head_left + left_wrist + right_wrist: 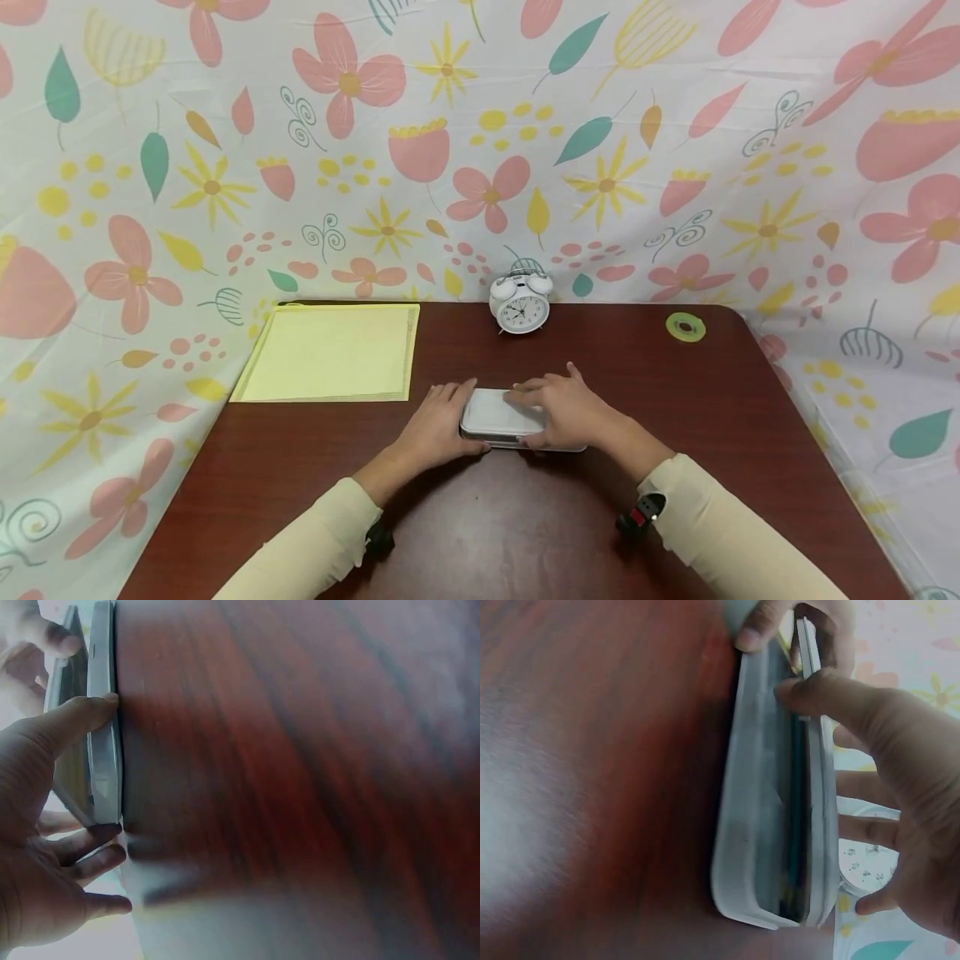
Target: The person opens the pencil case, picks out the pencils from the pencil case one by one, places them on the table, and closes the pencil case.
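A flat, pale grey pencil case lies on the table in front of the person. Its lid stands partly raised, and long thin dark-green things show in the gap in the right wrist view. The left hand grips the case's left end, thumb along the front side and fingers round the end. With the thumb under the lid's front edge and fingers over its top, the right hand holds the lid. Most of what lies inside is hidden.
Beyond the case, a white twin-bell alarm clock stands near the table's back edge. Yellow sheets lie at the back left. A green ring-shaped roll is at the back right. Floral cloth hangs behind the brown table.
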`<state>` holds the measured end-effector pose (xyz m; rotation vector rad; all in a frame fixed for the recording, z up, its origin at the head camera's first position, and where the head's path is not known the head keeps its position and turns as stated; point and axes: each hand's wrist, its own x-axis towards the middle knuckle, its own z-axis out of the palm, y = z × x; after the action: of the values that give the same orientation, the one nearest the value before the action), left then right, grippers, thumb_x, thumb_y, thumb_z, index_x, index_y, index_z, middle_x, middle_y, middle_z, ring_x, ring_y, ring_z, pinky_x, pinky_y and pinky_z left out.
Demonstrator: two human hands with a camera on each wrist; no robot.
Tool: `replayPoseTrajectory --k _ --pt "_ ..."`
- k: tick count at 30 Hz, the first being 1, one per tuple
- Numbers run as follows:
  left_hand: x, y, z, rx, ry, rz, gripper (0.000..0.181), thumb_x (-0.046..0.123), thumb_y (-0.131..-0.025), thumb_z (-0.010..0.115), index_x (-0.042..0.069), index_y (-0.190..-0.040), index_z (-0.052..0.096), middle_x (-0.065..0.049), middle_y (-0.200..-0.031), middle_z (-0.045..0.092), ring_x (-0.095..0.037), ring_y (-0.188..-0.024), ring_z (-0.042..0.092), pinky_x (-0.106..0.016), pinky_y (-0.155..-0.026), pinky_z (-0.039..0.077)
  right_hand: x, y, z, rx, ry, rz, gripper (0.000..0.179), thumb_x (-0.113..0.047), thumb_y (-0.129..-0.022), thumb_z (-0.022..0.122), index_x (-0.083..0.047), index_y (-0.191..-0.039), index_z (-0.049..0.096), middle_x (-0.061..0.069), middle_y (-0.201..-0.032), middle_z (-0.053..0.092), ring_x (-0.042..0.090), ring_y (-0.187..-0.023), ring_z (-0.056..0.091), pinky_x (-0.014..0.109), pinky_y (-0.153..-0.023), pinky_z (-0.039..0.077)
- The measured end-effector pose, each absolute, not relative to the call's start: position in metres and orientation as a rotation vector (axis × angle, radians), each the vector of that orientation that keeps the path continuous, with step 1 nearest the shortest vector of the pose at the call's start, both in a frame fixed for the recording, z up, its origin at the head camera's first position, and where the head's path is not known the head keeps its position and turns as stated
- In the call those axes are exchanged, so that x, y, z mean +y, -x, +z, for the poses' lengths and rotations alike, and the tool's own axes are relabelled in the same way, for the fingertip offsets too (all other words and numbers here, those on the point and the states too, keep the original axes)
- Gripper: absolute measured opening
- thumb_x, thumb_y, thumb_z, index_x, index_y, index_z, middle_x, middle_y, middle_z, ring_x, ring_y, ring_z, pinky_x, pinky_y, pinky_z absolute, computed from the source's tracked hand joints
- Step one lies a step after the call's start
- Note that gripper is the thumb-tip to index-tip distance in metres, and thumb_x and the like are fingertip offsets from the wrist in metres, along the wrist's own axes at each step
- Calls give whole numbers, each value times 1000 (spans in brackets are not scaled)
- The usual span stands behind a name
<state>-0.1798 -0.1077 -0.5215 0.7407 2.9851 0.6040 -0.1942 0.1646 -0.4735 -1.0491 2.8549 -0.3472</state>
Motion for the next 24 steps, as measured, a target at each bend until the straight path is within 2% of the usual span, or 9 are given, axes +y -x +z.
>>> replayPoseTrajectory --k 6,10,12,15,17,20,22,24 --pt "-108 181 -521 2949 -721 708 139 51 -77 101 10 -179 15 -22 -149 66 -43 -138 62 -61 -131 40 179 206 -464 2780 952 -611 83 -50 -89 92 -21 -161 61 4 -156 68 32 -146 64 96 -114 25" --pt "-107 179 -519 2947 -608 696 152 57 -75 101 19 -180 -3 -21 -153 67 -42 -142 61 -59 -131 39 190 212 -457 2815 884 -744 85 -51 -88 93 -22 -162 60 9 -159 65 38 -152 57 90 -120 25" --pt "-106 179 -519 2944 -547 708 158 59 -73 102 22 -179 -9 -17 -152 69 -42 -143 60 -59 -132 38 194 214 -455 2847 856 -814 83 -48 -89 93 -22 -160 61 10 -157 65 40 -150 56 86 -121 30" --pt "-106 178 -520 2936 -500 732 163 59 -71 103 21 -178 -14 -10 -150 72 -41 -142 61 -62 -134 33 199 215 -455 2929 828 -930 67 -41 -89 95 -20 -148 70 7 -147 67 38 -140 59 75 -116 43" --pt "-105 177 -521 2933 -494 747 164 58 -70 103 18 -178 -14 -6 -149 73 -40 -142 61 -63 -135 32 200 215 -457 3009 828 -1000 50 -35 -89 96 -18 -132 76 6 -135 68 35 -127 61 66 -106 49" --pt "-106 177 -522 2939 -500 753 164 57 -70 104 12 -178 -12 -5 -151 72 -40 -142 61 -64 -135 31 202 213 -462 3131 809 -1068 30 -28 -88 96 -18 -105 74 3 -115 64 27 -107 56 56 -93 44" --pt "-107 177 -522 2945 -507 752 164 57 -70 104 9 -178 -10 -4 -151 72 -40 -142 61 -64 -134 31 203 211 -467 3201 784 -1071 26 -27 -90 95 -20 -96 71 0 -107 60 22 -99 50 53 -89 38" --pt "-108 177 -522 2951 -508 742 164 58 -69 103 8 -178 -9 -3 -151 72 -39 -141 61 -63 -134 32 204 210 -472 3257 783 -1055 22 -25 -92 93 -22 -94 71 0 -102 58 20 -94 46 51 -87 34"
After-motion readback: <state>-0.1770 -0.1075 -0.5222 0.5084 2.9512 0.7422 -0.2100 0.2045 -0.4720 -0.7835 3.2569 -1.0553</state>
